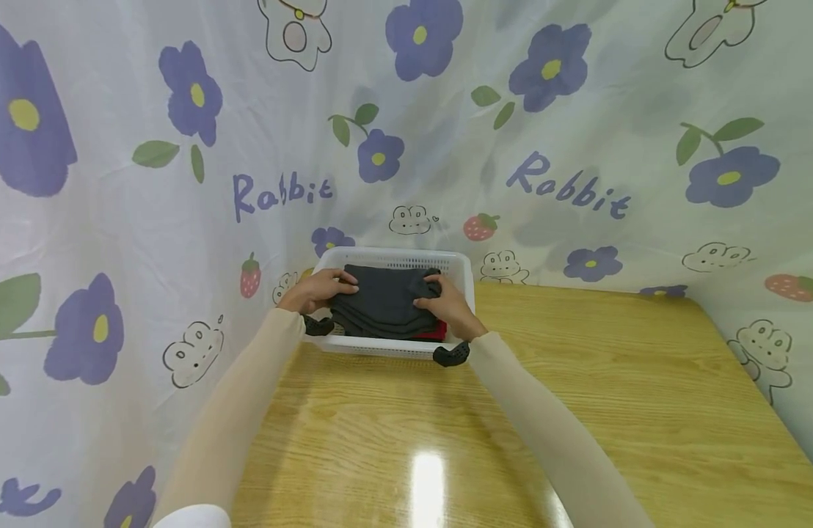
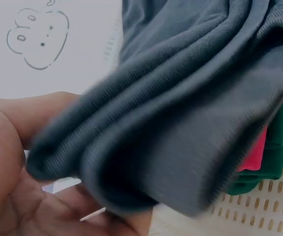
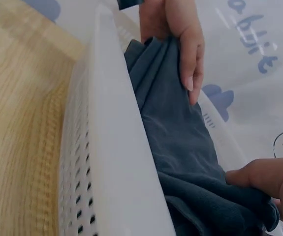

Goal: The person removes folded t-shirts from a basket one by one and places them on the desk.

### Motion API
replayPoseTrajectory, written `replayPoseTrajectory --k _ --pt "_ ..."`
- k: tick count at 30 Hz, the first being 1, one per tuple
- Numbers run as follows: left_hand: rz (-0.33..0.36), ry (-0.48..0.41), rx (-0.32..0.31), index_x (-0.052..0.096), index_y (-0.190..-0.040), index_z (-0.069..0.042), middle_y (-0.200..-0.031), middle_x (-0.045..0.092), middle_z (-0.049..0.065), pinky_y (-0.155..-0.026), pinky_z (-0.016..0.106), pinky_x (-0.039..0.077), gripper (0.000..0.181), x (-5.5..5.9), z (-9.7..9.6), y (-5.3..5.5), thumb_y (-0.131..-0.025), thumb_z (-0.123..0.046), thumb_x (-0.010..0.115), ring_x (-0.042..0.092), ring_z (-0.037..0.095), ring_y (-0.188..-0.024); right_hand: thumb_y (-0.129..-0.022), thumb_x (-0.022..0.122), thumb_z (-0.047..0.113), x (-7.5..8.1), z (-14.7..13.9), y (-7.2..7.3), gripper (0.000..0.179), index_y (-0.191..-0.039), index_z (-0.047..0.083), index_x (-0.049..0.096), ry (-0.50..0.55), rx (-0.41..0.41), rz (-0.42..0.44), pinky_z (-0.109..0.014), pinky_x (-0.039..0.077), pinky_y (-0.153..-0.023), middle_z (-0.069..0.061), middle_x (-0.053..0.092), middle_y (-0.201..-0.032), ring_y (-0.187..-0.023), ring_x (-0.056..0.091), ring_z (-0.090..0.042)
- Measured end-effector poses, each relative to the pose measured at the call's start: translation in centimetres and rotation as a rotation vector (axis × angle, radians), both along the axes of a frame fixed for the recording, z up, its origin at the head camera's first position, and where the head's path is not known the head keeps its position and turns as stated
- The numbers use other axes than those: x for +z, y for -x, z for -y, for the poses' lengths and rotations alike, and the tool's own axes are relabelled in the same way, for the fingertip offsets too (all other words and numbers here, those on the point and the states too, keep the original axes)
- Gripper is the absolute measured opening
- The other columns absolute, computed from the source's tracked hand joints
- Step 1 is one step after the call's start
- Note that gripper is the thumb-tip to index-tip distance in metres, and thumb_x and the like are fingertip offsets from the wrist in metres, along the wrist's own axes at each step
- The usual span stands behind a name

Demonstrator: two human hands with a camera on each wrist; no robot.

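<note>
A dark grey folded garment, in several soft layers, lies in the upper part of a white perforated plastic basket. My left hand grips its left end, thumb on top and fingers beneath the folded edge, as the left wrist view shows. At the other end my right hand pinches the cloth, with the thumb pressed on the upper face in the right wrist view. Under the garment show a red cloth and a green cloth.
The basket stands on a wood-grain table, at its far left near a white curtain printed with flowers and rabbits. The curtain also runs close along the left side. Table surface stretches to the right and toward me.
</note>
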State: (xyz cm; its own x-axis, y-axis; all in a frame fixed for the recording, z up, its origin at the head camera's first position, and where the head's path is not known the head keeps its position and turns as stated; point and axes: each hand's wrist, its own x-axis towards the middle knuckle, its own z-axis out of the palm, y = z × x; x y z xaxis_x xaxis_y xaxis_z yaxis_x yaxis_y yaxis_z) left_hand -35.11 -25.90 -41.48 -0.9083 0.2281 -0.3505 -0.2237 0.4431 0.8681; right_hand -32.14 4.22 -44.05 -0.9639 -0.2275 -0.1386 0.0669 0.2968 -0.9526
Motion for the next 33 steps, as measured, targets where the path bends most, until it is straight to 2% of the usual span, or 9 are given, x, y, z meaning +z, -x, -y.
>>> replayPoseTrajectory --k 6,10,14,19,27,33 --pt "-0.024 0.131 0.011 0.053 -0.136 -0.006 -0.142 0.045 0.021 -0.091 0.048 0.05 0.035 0.2 -0.5 -0.2 -0.106 -0.022 0.06 0.053 0.037 -0.119 -0.096 0.074 0.017 0.2 0.1 -0.1 0.061 -0.15 0.012 0.046 -0.053 -0.024 -0.012 -0.053 0.037 -0.115 -0.015 0.034 -0.162 -0.147 0.036 -0.036" --pt "-0.009 0.111 0.014 0.052 -0.136 -0.004 -0.142 0.044 0.023 -0.096 0.053 0.05 0.034 0.3 -0.7 -0.1 -0.107 -0.02 0.058 0.052 0.04 -0.123 -0.097 0.072 0.017 0.5 0.2 -0.3 0.062 -0.152 0.013 0.044 -0.108 -0.03 -0.019 -0.053 0.04 -0.112 -0.016 0.037 -0.16 -0.144 0.039 -0.038" --pt "-0.002 0.093 0.004 0.052 -0.135 -0.001 -0.142 0.044 0.024 -0.096 0.051 0.051 0.034 0.2 -0.7 -0.1 -0.107 -0.02 0.058 0.051 0.039 -0.125 -0.097 0.072 0.019 0.8 0.5 -0.3 0.064 -0.153 0.014 0.043 -0.173 -0.017 -0.042 -0.053 0.043 -0.109 -0.018 0.039 -0.158 -0.142 0.042 -0.038" --pt "0.02 0.069 0.024 0.056 -0.132 -0.003 -0.138 0.049 0.022 -0.092 0.047 0.053 0.03 0.1 -0.4 -0.1 -0.108 -0.021 0.056 0.055 0.037 -0.121 -0.096 0.073 0.02 0.7 0.5 -0.3 0.065 -0.153 0.016 0.043 -0.145 -0.01 -0.04 -0.053 0.042 -0.11 -0.016 0.039 -0.158 -0.142 0.042 -0.038" --pt "0.025 0.029 0.034 0.055 -0.136 -0.003 -0.139 0.048 0.021 -0.085 0.04 0.055 0.033 0.1 -0.4 -0.3 -0.106 -0.018 0.06 0.058 0.034 -0.116 -0.099 0.07 0.021 -0.2 0.8 -0.1 0.062 -0.155 0.019 0.043 -0.011 -0.034 0.006 -0.055 0.036 -0.114 -0.011 0.031 -0.164 -0.146 0.036 -0.038" --pt "0.021 0.011 0.032 0.054 -0.139 -0.003 -0.136 0.05 0.021 -0.078 0.037 0.056 0.039 -0.1 -0.5 -0.2 -0.104 -0.015 0.064 0.061 0.031 -0.108 -0.1 0.071 0.023 -0.7 0.6 0.3 0.064 -0.157 0.017 0.042 -0.04 -0.05 -0.02 -0.054 0.035 -0.116 -0.012 0.032 -0.164 -0.148 0.034 -0.036"
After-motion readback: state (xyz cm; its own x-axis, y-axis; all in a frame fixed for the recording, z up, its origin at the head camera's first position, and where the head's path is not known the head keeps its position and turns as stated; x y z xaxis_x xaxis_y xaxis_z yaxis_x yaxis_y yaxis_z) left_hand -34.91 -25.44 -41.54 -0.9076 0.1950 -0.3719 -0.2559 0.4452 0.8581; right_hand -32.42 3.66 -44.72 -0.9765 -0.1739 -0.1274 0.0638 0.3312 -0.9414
